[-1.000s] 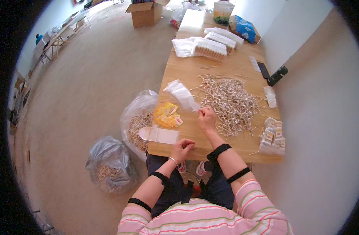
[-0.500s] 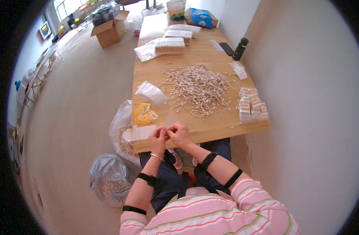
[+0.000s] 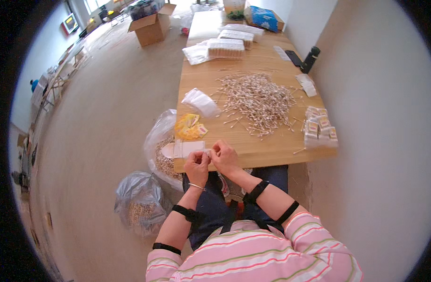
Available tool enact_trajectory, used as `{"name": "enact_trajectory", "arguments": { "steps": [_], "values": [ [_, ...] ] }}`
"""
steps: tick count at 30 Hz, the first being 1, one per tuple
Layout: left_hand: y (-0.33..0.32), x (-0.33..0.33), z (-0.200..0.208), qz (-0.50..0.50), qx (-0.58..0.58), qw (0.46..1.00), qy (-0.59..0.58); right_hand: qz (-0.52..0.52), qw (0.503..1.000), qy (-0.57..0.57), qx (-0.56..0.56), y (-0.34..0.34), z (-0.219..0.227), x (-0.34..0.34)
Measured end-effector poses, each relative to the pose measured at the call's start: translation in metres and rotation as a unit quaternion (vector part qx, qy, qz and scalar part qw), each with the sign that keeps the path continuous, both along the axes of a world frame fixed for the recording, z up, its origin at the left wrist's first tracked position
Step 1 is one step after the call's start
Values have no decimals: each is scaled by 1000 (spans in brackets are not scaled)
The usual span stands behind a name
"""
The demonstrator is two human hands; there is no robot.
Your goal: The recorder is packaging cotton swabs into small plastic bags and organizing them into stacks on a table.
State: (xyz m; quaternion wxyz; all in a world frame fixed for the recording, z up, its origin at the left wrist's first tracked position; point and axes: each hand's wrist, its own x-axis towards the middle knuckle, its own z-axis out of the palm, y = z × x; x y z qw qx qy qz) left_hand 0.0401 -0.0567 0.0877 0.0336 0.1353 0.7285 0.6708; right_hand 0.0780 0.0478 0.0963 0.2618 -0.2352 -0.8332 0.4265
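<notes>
At the table's near edge my left hand [image 3: 197,165] and my right hand [image 3: 225,157] meet, fingertips pinched. Between them is a small clear plastic bag [image 3: 208,151], mostly hidden by the fingers. Just beyond my left hand lies a white card strip [image 3: 191,148], with yellow printed cards [image 3: 190,127] behind it. A fanned stack of clear bags [image 3: 201,102] rests farther up on the left. The large heap of cotton swabs [image 3: 258,101] spreads over the middle of the table.
Filled swab packs [image 3: 320,129] stand at the right edge. Bundled swabs [image 3: 226,48] lie farther back, near a black bottle [image 3: 310,59] and phone [image 3: 293,58]. Bags of swabs, one clear [image 3: 160,145] and one grey [image 3: 140,199], sit on the floor at left.
The whole view has shifted, so the table appears farther right and higher. My hands stay together at the near edge, and the clear plastic between them shows less above the fingers.
</notes>
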Motion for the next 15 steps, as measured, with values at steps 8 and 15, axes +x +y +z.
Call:
{"name": "enact_trajectory", "arguments": {
  "steps": [8,15],
  "values": [
    [-30,-14,-7,67,-17,995,-78,78,996,-20,-41,-28,3,-24],
    [-53,-31,-7,147,119,969,-157,160,979,49,114,-47,-18,-56]
  ]
}}
